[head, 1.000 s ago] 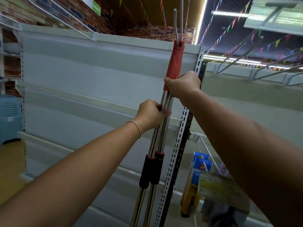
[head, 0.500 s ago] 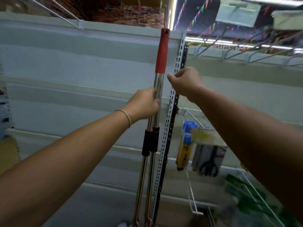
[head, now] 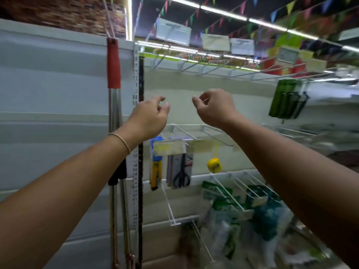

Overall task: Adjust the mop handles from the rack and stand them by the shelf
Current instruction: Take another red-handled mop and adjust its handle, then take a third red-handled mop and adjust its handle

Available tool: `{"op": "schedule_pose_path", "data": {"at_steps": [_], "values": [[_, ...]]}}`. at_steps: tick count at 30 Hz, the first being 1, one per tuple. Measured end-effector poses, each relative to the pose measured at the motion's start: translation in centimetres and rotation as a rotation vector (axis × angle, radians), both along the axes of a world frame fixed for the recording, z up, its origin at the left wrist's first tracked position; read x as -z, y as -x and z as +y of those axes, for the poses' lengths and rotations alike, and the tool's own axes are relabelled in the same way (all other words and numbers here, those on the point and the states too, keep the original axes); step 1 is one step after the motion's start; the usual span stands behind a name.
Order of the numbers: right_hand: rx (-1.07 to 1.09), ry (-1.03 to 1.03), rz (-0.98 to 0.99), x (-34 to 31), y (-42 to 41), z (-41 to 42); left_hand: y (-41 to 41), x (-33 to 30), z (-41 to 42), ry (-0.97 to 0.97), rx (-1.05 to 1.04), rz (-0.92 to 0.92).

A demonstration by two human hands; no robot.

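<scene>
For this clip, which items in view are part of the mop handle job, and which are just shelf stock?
Job:
mop handles, upright against the shelf panel
left hand and right hand, both off the handles, holding nothing

Just there:
scissors
yellow tape measure
green packets
bunting

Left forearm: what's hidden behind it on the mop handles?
The left forearm covers part of the two chrome mop handles and the top of their black sleeves. Red grip above and lower shafts stay visible.
</scene>
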State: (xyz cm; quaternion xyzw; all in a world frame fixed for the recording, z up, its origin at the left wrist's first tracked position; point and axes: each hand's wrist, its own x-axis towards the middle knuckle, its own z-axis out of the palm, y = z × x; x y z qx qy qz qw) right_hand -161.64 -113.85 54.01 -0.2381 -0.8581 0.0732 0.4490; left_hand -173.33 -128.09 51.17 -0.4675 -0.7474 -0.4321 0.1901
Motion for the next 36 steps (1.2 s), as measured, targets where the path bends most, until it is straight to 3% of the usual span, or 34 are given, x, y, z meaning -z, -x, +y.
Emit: {"op": "schedule_pose_path", "data": {"at_steps": [21,36], "values": [[0.517,0.092,-0.104,6.1,-39.9,26.0,-33.6,3.7,33.2,0.151,0.547,0.126],[0.808,0.301,-0.057,11.5,-55.0,40.0,-46.9,9.1,55.9,0.265,0.888,0.230]]}}
